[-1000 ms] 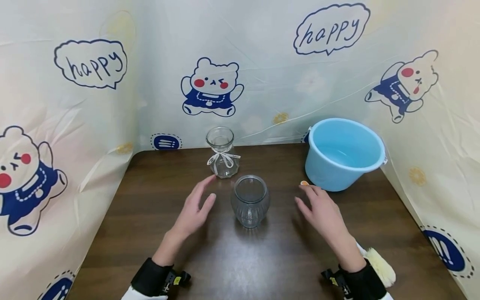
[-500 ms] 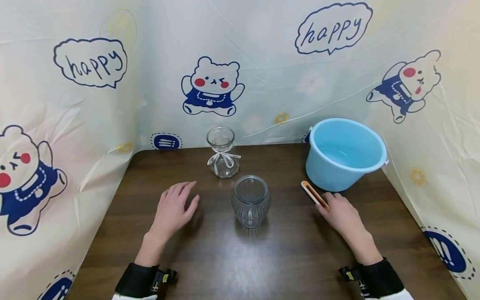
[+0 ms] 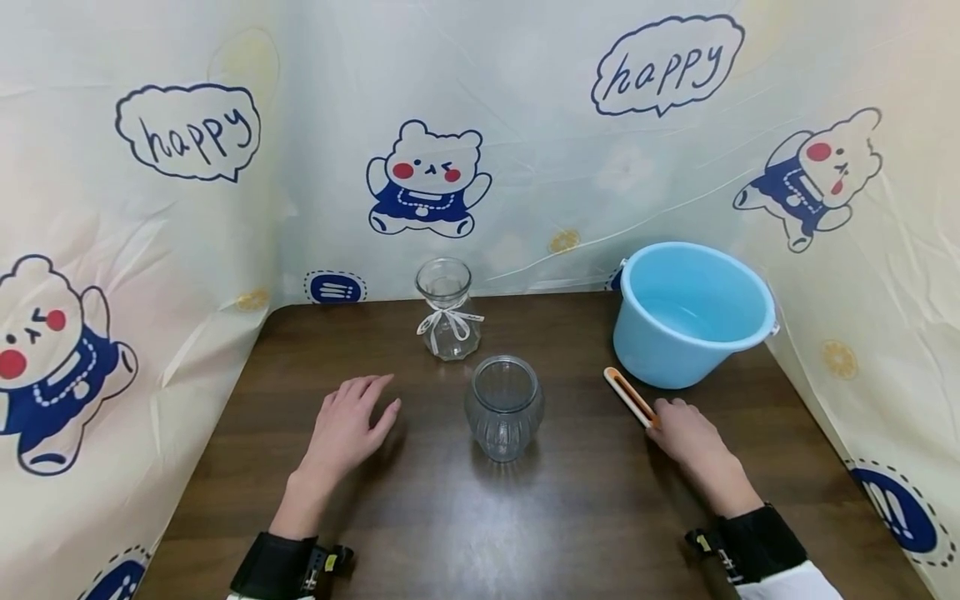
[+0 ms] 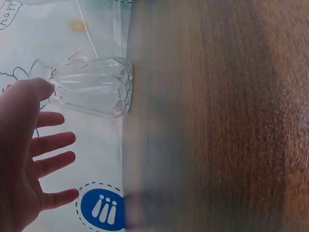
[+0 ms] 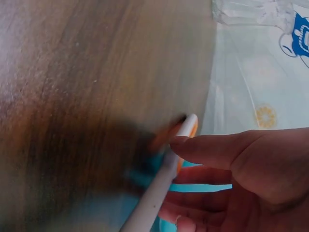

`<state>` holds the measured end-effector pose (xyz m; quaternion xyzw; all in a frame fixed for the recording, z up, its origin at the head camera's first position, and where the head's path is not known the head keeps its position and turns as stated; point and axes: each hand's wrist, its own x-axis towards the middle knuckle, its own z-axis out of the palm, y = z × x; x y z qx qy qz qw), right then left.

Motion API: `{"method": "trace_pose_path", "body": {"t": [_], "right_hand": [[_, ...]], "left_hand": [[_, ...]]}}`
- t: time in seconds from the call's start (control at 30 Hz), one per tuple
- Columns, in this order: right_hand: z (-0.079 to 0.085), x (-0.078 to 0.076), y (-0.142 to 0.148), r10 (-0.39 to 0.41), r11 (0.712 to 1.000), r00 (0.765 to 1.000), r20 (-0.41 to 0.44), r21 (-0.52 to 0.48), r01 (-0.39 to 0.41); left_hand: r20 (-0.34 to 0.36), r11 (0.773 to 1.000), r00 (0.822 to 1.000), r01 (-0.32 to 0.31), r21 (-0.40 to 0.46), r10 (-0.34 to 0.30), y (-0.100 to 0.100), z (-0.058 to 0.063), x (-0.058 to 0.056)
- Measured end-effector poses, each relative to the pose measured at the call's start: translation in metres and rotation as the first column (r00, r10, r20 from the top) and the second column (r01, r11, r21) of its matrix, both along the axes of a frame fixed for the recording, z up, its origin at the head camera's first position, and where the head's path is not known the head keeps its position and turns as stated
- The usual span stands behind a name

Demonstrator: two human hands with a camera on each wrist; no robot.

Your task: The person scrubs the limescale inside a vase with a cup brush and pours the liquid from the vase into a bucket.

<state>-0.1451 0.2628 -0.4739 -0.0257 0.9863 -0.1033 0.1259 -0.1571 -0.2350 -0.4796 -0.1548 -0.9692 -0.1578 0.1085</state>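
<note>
My right hand (image 3: 692, 437) grips the handle of a white and orange brush (image 3: 628, 397) on the right side of the table. In the right wrist view the thumb (image 5: 203, 147) lies on one side of the brush handle (image 5: 150, 200), with the fingers on the other. The brush's bristle end is hidden under the hand and forearm. My left hand (image 3: 347, 427) holds nothing, its fingers relaxed and spread, left of a ribbed grey glass jar (image 3: 505, 429). Behind the jar stands a clear glass vase (image 3: 453, 337) with a white ribbon bow.
A light blue bucket (image 3: 663, 346) stands at the back right, just beyond the brush. The dark wooden table (image 3: 480, 533) is bordered by a printed cloth (image 3: 540, 192) at the back and both sides.
My right hand has moved right and back along the brush, uncovering the handle's far end and gripping it lower down. My left hand has drawn back leftward, away from the vase and jar.
</note>
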Motion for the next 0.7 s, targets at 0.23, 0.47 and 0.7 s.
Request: {"method": "trace_pose_path", "body": {"t": [0.23,0.47,0.7], "right_hand": [[-0.006,-0.010,-0.005,-0.015,1.000,0.999,0.033,-0.021,0.015],[-0.006,-0.011,-0.006,-0.005,0.998,1.000,0.008,-0.067,0.006],[0.033,-0.002,-0.021,0.079,0.979,0.983,-0.163,-0.173,-0.108]], "left_hand": [[0.006,1.000,1.000,0.003,0.002,-0.003,0.001,-0.001,-0.004],[-0.011,0.999,1.000,0.026,0.024,-0.026,0.004,0.000,-0.012],[-0.001,0.999,0.999,0.032,0.039,-0.032,0.004,-0.004,-0.010]]}}
